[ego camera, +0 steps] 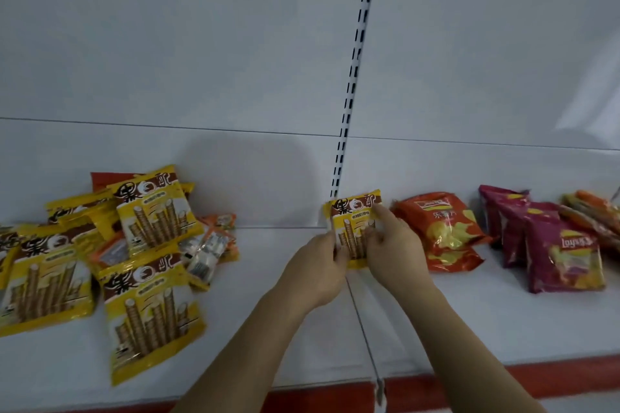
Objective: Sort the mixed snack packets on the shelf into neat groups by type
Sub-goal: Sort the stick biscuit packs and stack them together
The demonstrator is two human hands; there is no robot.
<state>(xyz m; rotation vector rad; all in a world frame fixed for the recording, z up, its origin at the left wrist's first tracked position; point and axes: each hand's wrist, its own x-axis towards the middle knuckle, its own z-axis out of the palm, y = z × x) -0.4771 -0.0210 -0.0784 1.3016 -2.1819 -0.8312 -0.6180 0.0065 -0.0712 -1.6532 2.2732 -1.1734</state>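
A yellow wafer-roll packet (353,215) stands upright at the middle of the white shelf (285,329). My left hand (322,263) grips its left edge and my right hand (391,246) pinches its right side, one finger reaching up to the top corner. At the left lies a loose pile of several matching yellow wafer-roll packets (147,308). Small orange-and-white packets (209,245) are mixed in beside that pile. To the right of my hands lie orange chip bags (443,231), then purple chip bags (557,251).
A slotted upright rail (355,54) runs down the white back panel behind the held packet. More orange packets (593,211) lie at the far right. A seam between shelf boards runs forward under my hands. The shelf's front edge has a red strip (322,396).
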